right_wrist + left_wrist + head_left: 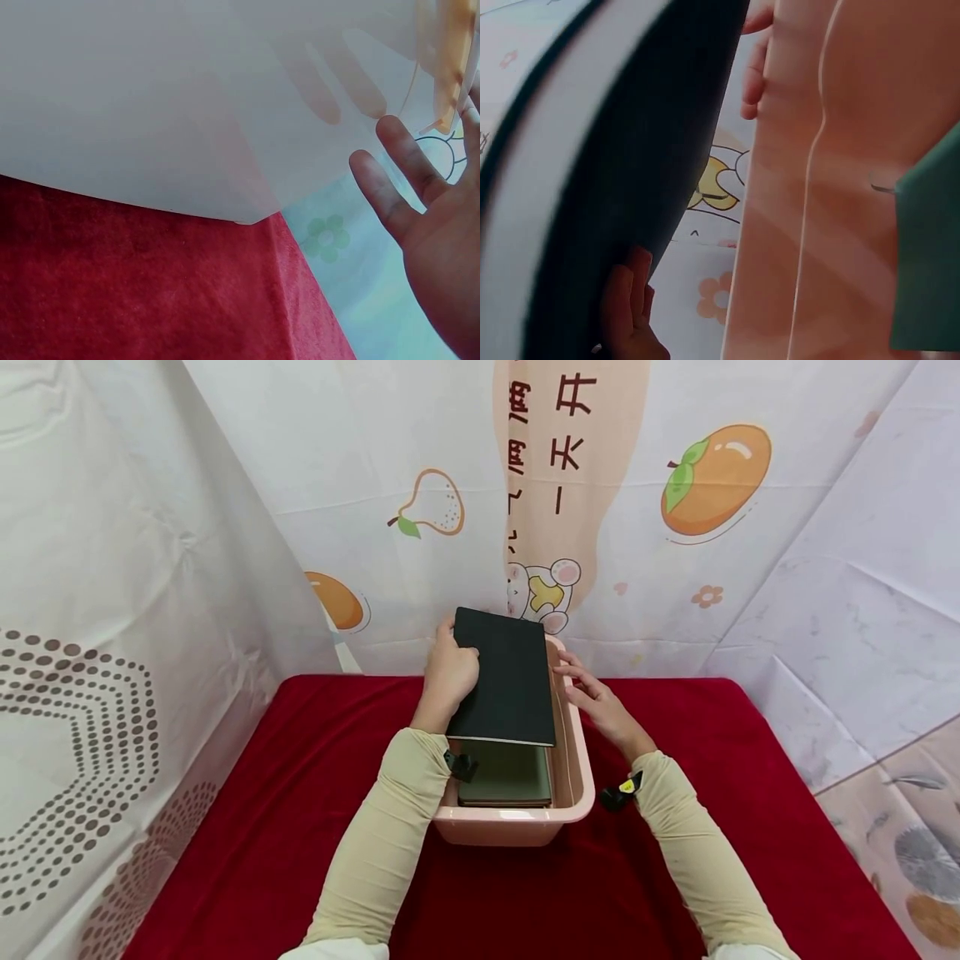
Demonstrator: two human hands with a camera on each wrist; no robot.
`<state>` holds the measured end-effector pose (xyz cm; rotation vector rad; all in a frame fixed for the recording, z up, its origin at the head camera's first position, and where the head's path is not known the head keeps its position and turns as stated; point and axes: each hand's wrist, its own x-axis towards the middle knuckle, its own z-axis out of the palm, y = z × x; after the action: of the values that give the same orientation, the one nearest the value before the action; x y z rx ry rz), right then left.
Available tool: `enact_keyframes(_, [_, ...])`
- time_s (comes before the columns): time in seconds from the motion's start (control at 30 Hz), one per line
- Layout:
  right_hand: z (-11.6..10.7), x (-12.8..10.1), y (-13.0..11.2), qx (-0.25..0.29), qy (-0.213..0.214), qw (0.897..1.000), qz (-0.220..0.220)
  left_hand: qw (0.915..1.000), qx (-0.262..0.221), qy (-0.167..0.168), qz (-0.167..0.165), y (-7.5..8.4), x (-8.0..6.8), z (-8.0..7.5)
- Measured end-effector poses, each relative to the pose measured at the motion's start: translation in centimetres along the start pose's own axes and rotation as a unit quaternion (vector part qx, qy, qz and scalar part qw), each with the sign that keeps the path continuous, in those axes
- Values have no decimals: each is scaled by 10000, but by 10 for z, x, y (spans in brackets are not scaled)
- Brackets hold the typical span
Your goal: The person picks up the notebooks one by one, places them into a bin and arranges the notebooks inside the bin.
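A black hardcover notebook is held tilted over a pink plastic bin. My left hand grips its left edge, thumb on top; in the left wrist view its fingers lie against the underside of the cover. Below, inside the bin, lies a dark green notebook, its far part hidden by the black one. At the bin's right rim is my right hand, fingers spread and fairly straight. The right wrist view has those fingers close along the bin's outer wall.
The bin stands on a table with a red velvet cloth. A white curtain printed with fruit hangs close behind the table, with further sheets on the left and right. Each wrist wears a small black camera.
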<state>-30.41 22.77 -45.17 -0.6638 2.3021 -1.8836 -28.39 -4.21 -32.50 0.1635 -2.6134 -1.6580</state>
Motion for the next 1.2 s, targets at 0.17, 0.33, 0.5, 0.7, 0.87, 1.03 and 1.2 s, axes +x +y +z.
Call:
enact_keyframes(0.17, [0, 0, 2, 14, 31, 10000, -50, 9994, 294, -195, 24, -3, -3, 4])
enact_keyframes(0.33, [1, -1, 3, -56, 40, 10000, -24, 9973, 634, -363, 115, -8, -3, 9])
enact_keyframes(0.5, [1, -2, 4, -199, 96, 9997, 95, 9929, 1114, -355, 203, -12, -4, 15])
enact_keyframes(0.7, [1, 0, 4, -328, 149, 9993, 50, 9908, 1271, -467, 54, -17, -4, 19])
enact_keyframes(0.87, [1, -1, 4, -334, 157, 9993, -41, 9848, 1678, -442, 69, -22, -3, 24])
enact_keyframes(1.03, [2, 0, 4, -283, 163, 9994, -97, 9796, 1982, -329, 11, -26, -1, 30])
enact_keyframes(1.2, [2, 1, 4, -242, 132, 9995, -153, 9762, 2140, -306, -145, -28, 1, 34])
